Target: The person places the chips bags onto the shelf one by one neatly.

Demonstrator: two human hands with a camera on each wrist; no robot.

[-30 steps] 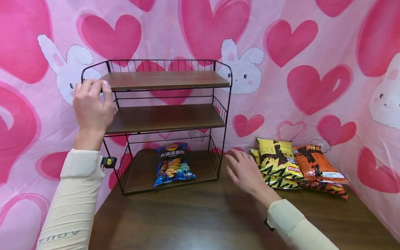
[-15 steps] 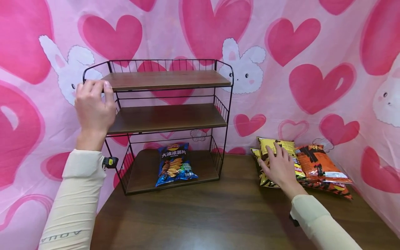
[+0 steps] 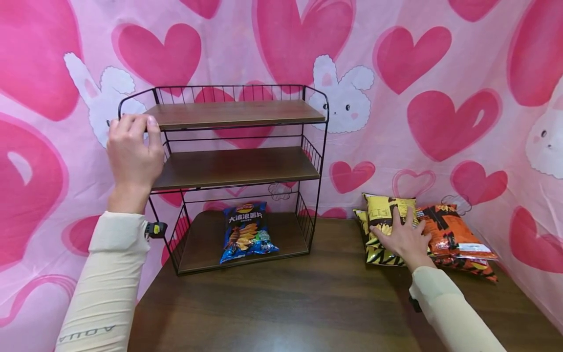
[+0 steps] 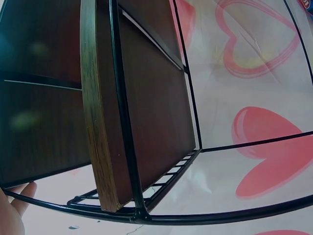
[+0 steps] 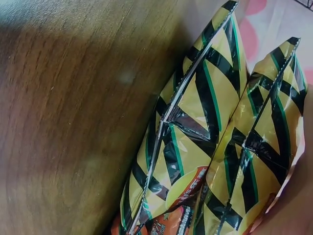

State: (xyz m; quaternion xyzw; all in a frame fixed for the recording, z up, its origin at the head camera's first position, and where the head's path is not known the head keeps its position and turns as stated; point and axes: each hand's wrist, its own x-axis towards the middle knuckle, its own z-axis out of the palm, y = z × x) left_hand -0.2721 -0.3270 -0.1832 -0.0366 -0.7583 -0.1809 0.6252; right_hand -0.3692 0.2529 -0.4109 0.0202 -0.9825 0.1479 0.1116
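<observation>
At the upper left, my left hand (image 3: pixel 135 159) grips the front corner of a three-tier black wire rack (image 3: pixel 237 165) with brown boards. Its fingertips (image 4: pixel 25 196) show behind the frame in the left wrist view. My right hand (image 3: pixel 408 240) lies over the upper yellow chip bag (image 3: pixel 383 206), fingers spread across its front. Part of that bag is hidden by the hand. Beneath it rests another yellow chip bag (image 3: pixel 381 257). The right wrist view shows the crimped ends of both yellow bags, the upper one (image 5: pixel 259 142) right beside the hand (image 5: pixel 293 205).
A blue chip bag (image 3: pixel 246 232) leans back on the rack's bottom board. Right of the yellow bags lie an orange chip bag (image 3: pixel 446 230) and a second orange one (image 3: pixel 477 267) under it. All stand on a brown table (image 3: pixel 281 303) before a pink heart-patterned cloth (image 3: pixel 352 29).
My right hand has moved right from beside the rack to the yellow chip bags, and its fingers have spread over the upper one. The left hand keeps its grip on the rack.
</observation>
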